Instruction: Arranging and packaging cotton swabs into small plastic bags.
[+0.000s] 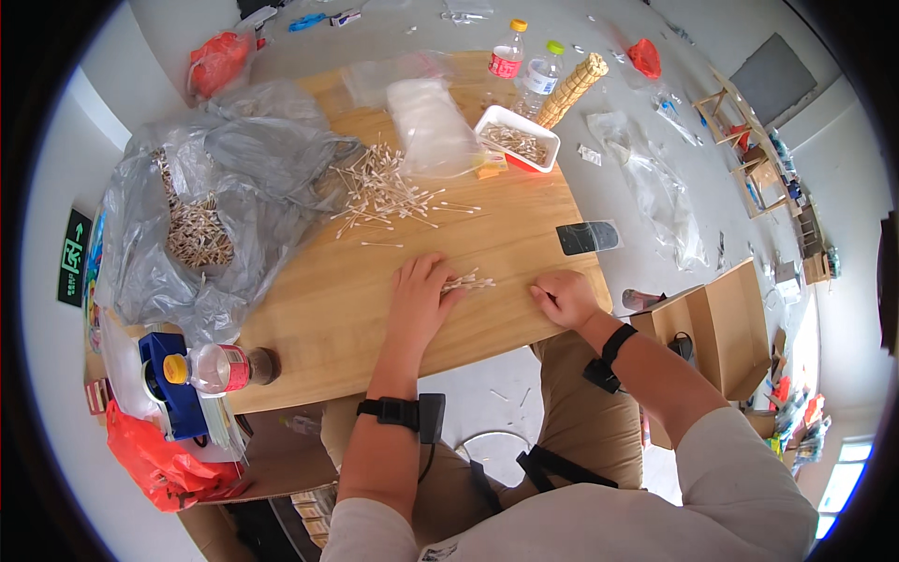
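Note:
On the wooden table, my left hand is closed around a small bunch of cotton swabs. Their tips stick out to the right, past the thumb. A short way to the right, my right hand rests near the table's edge, curled into a fist with nothing showing in it. Beyond my left hand lies a loose pile of cotton swabs, a few scattered toward me. Many more fill a large grey plastic bag on the left. A white tub at the back right also holds swabs.
Clear plastic bags lie at the back, near two bottles and a woven tan roll. A phone-shaped dark slab sits at the right edge. Front left are a bottle and blue holder; an open carton stands right.

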`<state>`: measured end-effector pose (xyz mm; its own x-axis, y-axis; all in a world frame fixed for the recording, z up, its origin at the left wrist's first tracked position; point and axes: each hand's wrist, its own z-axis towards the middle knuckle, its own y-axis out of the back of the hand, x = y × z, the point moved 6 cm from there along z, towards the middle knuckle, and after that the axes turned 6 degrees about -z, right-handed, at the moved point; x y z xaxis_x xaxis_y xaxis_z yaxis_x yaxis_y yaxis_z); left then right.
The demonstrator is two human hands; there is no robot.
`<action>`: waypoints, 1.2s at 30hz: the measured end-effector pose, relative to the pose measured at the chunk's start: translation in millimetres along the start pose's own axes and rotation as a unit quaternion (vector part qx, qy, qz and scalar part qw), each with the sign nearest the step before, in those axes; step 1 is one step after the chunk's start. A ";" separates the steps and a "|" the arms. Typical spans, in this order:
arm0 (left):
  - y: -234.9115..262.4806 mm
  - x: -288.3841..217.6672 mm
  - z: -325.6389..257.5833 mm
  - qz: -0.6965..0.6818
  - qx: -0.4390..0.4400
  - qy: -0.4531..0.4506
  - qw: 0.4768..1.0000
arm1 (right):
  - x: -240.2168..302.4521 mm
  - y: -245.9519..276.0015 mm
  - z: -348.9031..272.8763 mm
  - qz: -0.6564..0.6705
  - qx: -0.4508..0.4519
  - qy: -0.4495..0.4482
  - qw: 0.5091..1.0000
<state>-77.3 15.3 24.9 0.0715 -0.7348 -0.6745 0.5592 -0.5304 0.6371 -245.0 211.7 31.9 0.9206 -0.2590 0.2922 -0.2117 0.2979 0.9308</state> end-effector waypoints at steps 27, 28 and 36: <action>32.8 34.6 -9.0 -0.058 0.077 -0.001 0.995 | 112.6 -42.8 55.1 -0.083 0.093 0.094 0.988; 32.7 34.5 -9.2 -0.058 0.077 -0.001 0.995 | 113.5 -42.6 55.6 -0.094 0.084 0.087 0.988; 49.6 39.0 -11.1 -0.180 0.036 0.038 0.982 | 127.1 -53.0 53.9 -0.088 0.081 0.057 0.991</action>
<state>-37.7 -34.9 26.1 -0.0560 -0.4623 -0.8850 0.4994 -0.7805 0.3761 -134.5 113.4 31.5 0.9770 -0.1861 0.1044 -0.0861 0.1043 0.9908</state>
